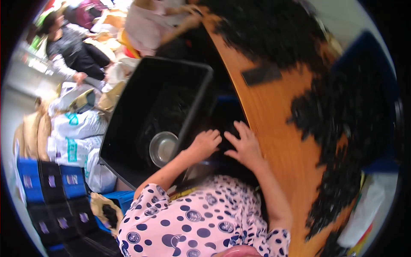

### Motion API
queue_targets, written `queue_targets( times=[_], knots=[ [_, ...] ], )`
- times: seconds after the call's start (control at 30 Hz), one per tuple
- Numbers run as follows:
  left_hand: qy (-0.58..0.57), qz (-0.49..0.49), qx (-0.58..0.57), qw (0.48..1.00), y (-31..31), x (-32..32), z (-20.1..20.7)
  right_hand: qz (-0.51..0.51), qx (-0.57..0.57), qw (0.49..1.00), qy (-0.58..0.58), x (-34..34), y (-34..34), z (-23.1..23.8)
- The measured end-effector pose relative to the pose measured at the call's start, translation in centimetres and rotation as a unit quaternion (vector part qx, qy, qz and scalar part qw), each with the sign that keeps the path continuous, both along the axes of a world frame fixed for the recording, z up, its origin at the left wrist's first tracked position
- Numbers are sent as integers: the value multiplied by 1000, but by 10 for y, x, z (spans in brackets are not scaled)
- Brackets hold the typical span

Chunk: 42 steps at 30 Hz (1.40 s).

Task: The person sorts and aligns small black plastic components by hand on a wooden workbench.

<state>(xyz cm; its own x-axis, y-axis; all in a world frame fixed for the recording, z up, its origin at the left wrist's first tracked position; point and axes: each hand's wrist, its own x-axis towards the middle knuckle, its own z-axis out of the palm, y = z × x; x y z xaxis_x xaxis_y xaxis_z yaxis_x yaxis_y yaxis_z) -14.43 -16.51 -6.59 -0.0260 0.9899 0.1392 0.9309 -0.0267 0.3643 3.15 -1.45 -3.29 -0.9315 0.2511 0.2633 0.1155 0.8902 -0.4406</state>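
Observation:
My left hand (206, 144) hovers at the right rim of a large black tub (141, 77), its fingers loosely bent with small gaps and nothing visible in them. Close beside it, by the wooden table's edge, my right hand (245, 146) has its fingers spread and holds nothing I can see. Below both hands is a dark space with a bluish edge; what lies in it is too dark to make out. Inside the tub, left of my left forearm, a round metal bowl (164, 148) sits near some dark pieces.
Heaps of small black pieces (329, 158) cover the right side of the wooden table (295, 171). A dark flat phone-like object (261, 75) lies near its left edge. White sacks (79, 141) and blue-and-black boxes (55, 184) stand at left. Two people (147, 25) sit farther off.

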Motion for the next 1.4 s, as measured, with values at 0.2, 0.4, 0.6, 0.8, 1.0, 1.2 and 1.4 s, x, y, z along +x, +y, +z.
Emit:
queue_targets(
  times=[0.2,0.4,0.6,0.8,1.0,1.2,1.4],
  knots=[
    [-10,84,116,990,15,4,29,-22,-23,997,65,6,2,20],
    [-124,-44,206,970,144,54,31,-329,175,925,75,142,72,12],
    [-160,-34,196,967,239,105,15,-465,208,861,8,196,149,6],
    [-124,-81,185,972,242,113,11,-508,211,832,-73,175,180,-8],
    [-127,-83,204,967,244,103,17,-496,263,828,-13,138,168,-21],
    [-240,-34,217,946,254,101,14,-469,201,860,28,110,138,-19],
    [-355,49,190,914,247,90,16,-351,120,928,40,119,126,31]
  ],
)
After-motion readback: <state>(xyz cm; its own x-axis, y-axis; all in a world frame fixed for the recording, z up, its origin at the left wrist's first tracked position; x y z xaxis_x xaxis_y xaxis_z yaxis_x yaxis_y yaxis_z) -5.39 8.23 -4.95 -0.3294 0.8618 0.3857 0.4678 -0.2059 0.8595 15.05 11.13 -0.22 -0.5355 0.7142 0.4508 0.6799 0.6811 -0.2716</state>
